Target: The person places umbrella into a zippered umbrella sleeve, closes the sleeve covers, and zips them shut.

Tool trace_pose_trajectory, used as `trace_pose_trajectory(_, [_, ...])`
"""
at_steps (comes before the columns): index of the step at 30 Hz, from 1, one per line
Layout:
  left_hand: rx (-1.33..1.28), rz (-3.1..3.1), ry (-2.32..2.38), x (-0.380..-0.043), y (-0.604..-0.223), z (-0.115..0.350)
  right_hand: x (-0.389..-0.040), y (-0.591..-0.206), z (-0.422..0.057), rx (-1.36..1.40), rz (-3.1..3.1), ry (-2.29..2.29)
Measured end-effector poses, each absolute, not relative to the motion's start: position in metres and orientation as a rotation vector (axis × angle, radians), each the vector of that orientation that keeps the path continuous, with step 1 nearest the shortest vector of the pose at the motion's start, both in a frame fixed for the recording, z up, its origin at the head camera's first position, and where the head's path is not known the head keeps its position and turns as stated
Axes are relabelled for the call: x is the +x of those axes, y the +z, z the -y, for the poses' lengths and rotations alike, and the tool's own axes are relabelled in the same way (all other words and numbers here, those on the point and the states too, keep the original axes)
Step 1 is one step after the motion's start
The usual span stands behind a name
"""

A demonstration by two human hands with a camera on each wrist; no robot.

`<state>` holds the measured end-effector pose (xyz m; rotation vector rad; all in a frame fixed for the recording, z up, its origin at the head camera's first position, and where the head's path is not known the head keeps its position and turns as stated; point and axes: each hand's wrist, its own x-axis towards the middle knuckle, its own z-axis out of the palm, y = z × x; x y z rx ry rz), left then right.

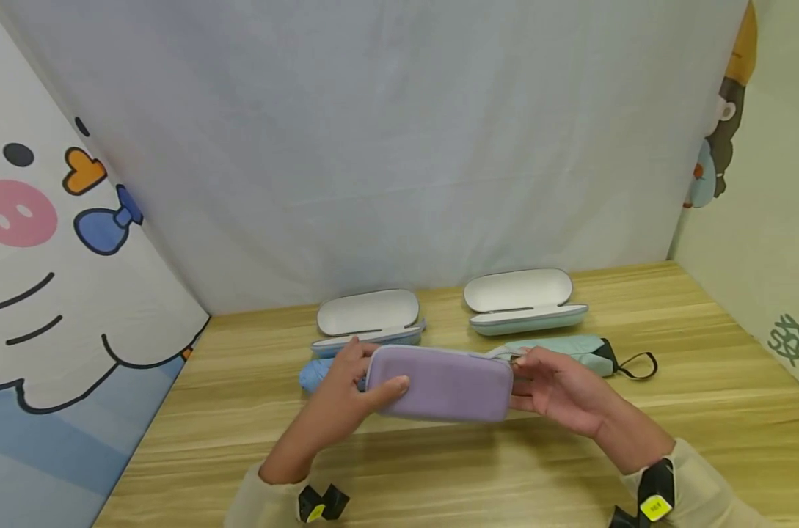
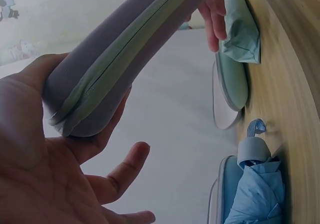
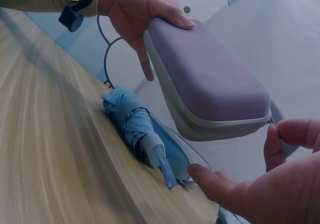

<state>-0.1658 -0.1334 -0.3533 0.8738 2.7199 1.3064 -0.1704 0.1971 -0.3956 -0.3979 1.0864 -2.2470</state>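
Observation:
A purple zippered hard case (image 1: 448, 385) is held up above the table, tilted a little. My left hand (image 1: 349, 385) grips its left end, thumb on the purple face and fingers behind; in the left wrist view some of those fingers stick out free. At the right end, my right hand (image 1: 571, 392) pinches the small zipper pull (image 3: 271, 120) between thumb and forefinger. The pale zipper band (image 2: 120, 54) runs along the case's side and looks closed there. Behind the case lie a folded blue umbrella (image 3: 130, 119), partly hidden in the head view, and a folded mint-green umbrella (image 1: 580, 350).
Two glasses cases stand with lids up at the back of the wooden table (image 1: 241, 411): a blue one (image 1: 369, 315) at left and a mint one (image 1: 527, 320) at right. A grey-white cloth (image 1: 399, 147) hangs behind; printed cloths flank both sides.

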Motion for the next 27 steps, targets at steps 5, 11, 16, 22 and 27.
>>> trace_pose_trajectory(5, [0.962, -2.764, 1.266, -0.1655, -0.3562, 0.1302, -0.1679, -0.3951, -0.1955, -0.371, -1.174, -2.219])
trace_pose_trajectory(11, [0.888, -2.765, 1.271, -0.1628, -0.357, 0.129, -0.1654, -0.3942, -0.1911, -0.34, -1.341, -2.154])
trace_pose_trajectory(16, [0.741, -2.689, 1.357, -0.1631, -0.3563, 0.1305, -0.1654, -0.3935, -0.192, -0.364, -1.378, -2.14])
trace_pose_trajectory(22, [0.589, -2.652, 1.42, -0.1647, -0.3547, 0.1321, -0.1665, -0.3941, -0.1921, -0.424, -1.48, -2.062])
trace_pose_trajectory(27, [0.531, -2.658, 1.444, -0.1645, -0.354, 0.1316, -0.1653, -0.3957, -0.1892, -0.418, -1.714, -1.901])
